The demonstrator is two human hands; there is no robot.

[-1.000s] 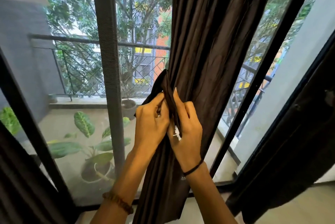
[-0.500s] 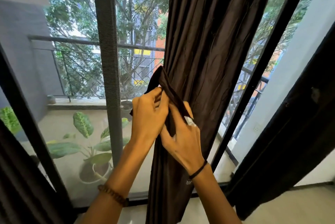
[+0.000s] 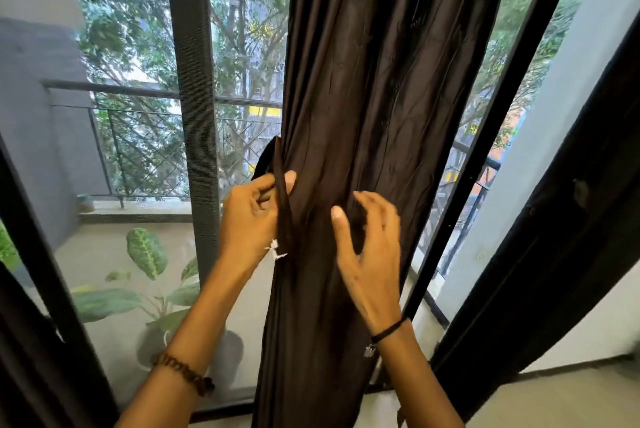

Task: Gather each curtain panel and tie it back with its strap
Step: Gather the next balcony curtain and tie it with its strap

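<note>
Dark brown cloth with a faint sheen
My curtain panel point(image 3: 381, 98) is smooth, creased fabric; the strap point(image 3: 284, 206) matches it. Wooden-looking beads point(image 3: 183, 370) ring my left wrist, a matt black cord point(image 3: 388, 332) my right.

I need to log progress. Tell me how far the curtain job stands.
Done: the middle panel hangs gathered. In hand: the left hand pinches the strap at its left edge; the right hand is open by the folds; no knot shows. Left: tying this strap, then the right panel and left panel, where no strap shows.
</note>
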